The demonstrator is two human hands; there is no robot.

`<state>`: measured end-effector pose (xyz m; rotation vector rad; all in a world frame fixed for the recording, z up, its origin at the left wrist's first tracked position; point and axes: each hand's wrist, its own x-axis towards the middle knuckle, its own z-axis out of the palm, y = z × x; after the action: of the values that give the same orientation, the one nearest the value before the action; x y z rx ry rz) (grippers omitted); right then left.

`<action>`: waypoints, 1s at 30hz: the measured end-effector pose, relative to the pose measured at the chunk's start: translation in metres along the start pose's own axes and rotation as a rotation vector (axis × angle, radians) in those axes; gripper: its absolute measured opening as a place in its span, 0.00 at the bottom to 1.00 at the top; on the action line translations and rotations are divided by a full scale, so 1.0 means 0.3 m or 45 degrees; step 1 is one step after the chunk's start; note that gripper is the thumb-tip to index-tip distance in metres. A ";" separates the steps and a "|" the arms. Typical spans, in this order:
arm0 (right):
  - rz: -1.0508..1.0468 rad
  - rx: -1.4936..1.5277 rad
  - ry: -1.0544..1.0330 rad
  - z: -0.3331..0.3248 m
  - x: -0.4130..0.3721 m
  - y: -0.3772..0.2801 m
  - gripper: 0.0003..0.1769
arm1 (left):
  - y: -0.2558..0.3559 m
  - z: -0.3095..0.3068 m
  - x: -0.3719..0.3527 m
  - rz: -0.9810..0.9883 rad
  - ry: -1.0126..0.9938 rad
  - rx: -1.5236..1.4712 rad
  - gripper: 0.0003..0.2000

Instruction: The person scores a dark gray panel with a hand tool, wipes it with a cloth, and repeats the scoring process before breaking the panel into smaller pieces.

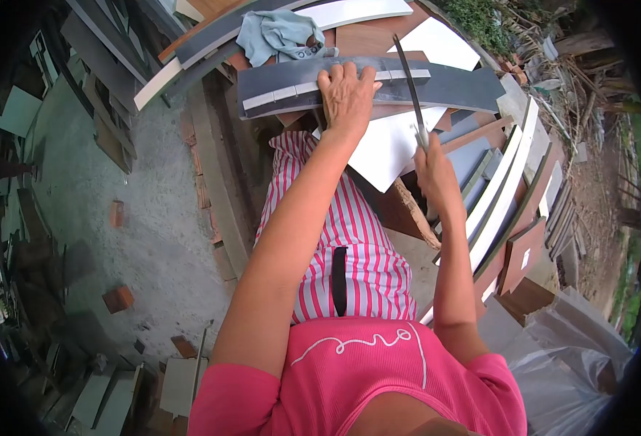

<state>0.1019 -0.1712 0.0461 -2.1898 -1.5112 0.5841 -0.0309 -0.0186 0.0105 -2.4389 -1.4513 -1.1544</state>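
Observation:
A dark grey board (pixel 458 86) lies across the pile in front of me, with a narrow light strip (pixel 284 94) marked by cross lines along it. My left hand (pixel 348 98) presses down on the strip and board, fingertips over the strip's far edge. In my right hand (pixel 436 171) is the handle of a long, thin dark blade (pixel 409 76), which points away from me and crosses above the strip's right part. Whether the blade touches the strip I cannot tell. A blue-grey cloth (pixel 273 35) lies beyond the board.
White sheets (pixel 382 149) and curved white strips (pixel 505 190) lie under and right of the board. Clear plastic (pixel 567 356) is at the lower right. Brick pieces (pixel 118 299) sit on the concrete floor (pixel 153 240) at left. More boards (pixel 102 396) lie at the lower left.

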 end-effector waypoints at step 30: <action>-0.004 0.033 0.007 0.007 0.249 -0.056 0.13 | 0.008 0.001 -0.009 0.004 0.007 -0.009 0.11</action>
<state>0.1120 -0.0953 0.0457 -2.1674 -1.4963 0.5931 -0.0297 -0.0216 0.0093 -2.4396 -1.4442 -1.1670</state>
